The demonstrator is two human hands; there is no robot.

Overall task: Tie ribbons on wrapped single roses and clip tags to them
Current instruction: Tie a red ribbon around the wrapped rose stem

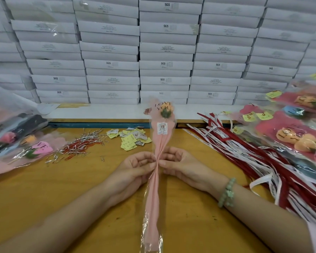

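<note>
Position: one wrapped rose [161, 139] lies lengthwise on the table [62, 189], bloom toward 12 o'clock and tail toward 6 o'clock. A printed label [162, 128] sits on the sleeve below the bloom.

Grip: the left hand [137, 167] and right hand [179, 165] meet at the narrowed waist of the sleeve. The fingertips of each pinch the gathered film from opposite sides, at 9 and 3 o'clock.

Step judged in hand: gathering the sleeve at the waist, ready for a ribbon. No ribbon shows at the waist.

Recommendations:
- Keep the gather tight with one hand while the other reaches to 3 o'clock for the ribbons [254, 157].
- Take a single strip, since the pile looks tangled.
- Seat the knot on the pinched point so it does not slide down the stem.
- Fetch tags [131, 139] from 11 o'clock and paper clips [77, 148] from 10 o'clock afterwards.

Limits of view:
- The fingertips overlap the film, so it cannot be confirmed whether anything thin is already held there.
- The stem is hidden inside the pink paper.
- The tag print is too small to read.
- The rose piles at 9 o'clock [16, 136] and 2 o'clock [295, 136] run off the frame edges.
- The far edge is distorted by the wide lens.
</note>
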